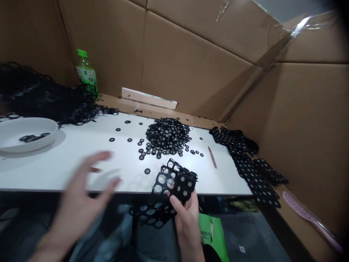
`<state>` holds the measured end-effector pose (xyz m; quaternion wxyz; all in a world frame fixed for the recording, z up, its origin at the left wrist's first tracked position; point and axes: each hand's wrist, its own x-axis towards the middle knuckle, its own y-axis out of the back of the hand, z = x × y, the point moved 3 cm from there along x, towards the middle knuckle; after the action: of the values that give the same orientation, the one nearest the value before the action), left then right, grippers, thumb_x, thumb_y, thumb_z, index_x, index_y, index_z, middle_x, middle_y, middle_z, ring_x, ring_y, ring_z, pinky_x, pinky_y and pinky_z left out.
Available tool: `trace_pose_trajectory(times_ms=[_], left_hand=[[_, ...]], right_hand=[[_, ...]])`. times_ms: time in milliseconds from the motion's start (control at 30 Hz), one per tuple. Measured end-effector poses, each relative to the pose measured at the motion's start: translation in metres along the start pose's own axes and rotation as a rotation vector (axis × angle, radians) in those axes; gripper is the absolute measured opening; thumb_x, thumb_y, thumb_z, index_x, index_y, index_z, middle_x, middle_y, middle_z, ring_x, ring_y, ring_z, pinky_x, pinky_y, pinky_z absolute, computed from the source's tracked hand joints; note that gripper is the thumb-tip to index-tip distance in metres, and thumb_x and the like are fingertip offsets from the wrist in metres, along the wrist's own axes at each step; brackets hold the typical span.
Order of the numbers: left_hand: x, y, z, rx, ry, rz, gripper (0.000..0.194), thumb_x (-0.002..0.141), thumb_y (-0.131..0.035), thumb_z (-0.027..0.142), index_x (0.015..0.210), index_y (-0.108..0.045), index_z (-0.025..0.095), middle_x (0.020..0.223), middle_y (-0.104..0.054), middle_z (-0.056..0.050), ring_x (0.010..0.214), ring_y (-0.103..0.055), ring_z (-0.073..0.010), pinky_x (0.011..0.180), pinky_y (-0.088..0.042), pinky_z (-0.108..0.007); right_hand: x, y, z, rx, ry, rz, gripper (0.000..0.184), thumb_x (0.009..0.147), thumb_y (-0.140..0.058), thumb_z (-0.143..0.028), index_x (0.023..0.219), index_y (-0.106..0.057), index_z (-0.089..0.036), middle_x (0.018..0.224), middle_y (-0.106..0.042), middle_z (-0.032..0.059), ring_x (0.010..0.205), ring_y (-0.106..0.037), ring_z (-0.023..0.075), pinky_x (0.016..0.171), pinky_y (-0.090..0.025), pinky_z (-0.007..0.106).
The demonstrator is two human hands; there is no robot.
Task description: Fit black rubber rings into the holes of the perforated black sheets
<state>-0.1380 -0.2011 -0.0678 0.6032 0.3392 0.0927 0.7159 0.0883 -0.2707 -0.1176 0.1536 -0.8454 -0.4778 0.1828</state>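
Note:
My right hand (pixel 188 218) grips a black rubber sheet (pixel 170 189) punched full of round holes, held at the white table's (pixel 68 160) front edge; part of the sheet hangs below the edge. My left hand (pixel 81 193) hovers over the table's front left, fingers spread and blurred, holding nothing. A heap of small black rings (pixel 167 136) lies on the table beyond the sheet, with loose rings scattered around it.
A white bowl (pixel 16 133) with a few rings sits at far left, beside a tangle of black scrap (pixel 40 96) and a green bottle (pixel 87 74). Punched black strips (pixel 248 163) lie at right, near a pink pen (pixel 212 157). Cardboard walls (pixel 191 54) surround the table.

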Motion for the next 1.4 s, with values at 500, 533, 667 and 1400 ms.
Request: trace_pose_trajectory(times_ms=[500, 533, 667, 1400], left_hand=[[-0.019, -0.086, 0.036, -0.669, 0.325, -0.615, 0.026, 0.076, -0.059, 0.04, 0.073, -0.052, 0.015, 0.063, -0.05, 0.003, 0.058, -0.047, -0.0098, 0.052, -0.041, -0.017], [-0.019, -0.086, 0.036, -0.67, 0.325, -0.609, 0.027, 0.076, -0.059, 0.04, 0.073, -0.051, 0.015, 0.062, -0.049, 0.004, 0.056, -0.046, -0.0092, 0.051, -0.041, -0.017], [-0.021, -0.086, 0.036, -0.578, 0.266, -0.565, 0.026, 0.078, -0.054, 0.042, 0.081, -0.051, 0.016, 0.066, -0.05, 0.002, 0.058, -0.05, -0.0116, 0.053, -0.044, -0.021], [-0.042, -0.093, 0.07, -0.437, -0.238, -0.444, 0.016, 0.086, -0.044, 0.017, 0.091, -0.059, 0.019, 0.095, -0.061, -0.005, 0.092, -0.057, -0.0164, 0.083, -0.045, -0.025]], right_hand=[[-0.007, -0.006, -0.011, -0.075, -0.028, -0.212, 0.09, 0.069, -0.069, -0.015, 0.139, -0.012, -0.023, 0.109, -0.065, 0.0085, 0.102, -0.061, 0.0202, 0.089, -0.047, 0.035], [-0.007, -0.006, -0.011, -0.081, -0.014, -0.196, 0.09, 0.068, -0.069, -0.015, 0.139, -0.013, -0.022, 0.107, -0.066, 0.0084, 0.1, -0.062, 0.0205, 0.088, -0.048, 0.035], [-0.005, -0.006, -0.011, -0.109, 0.023, -0.151, 0.089, 0.066, -0.071, -0.017, 0.137, -0.017, -0.021, 0.102, -0.067, 0.0077, 0.092, -0.064, 0.0202, 0.082, -0.051, 0.033], [-0.015, -0.004, -0.024, -0.314, 0.219, 0.073, 0.08, 0.066, -0.07, -0.023, 0.13, -0.022, -0.016, 0.081, -0.067, 0.0044, 0.069, -0.064, 0.0157, 0.057, -0.05, 0.024]])
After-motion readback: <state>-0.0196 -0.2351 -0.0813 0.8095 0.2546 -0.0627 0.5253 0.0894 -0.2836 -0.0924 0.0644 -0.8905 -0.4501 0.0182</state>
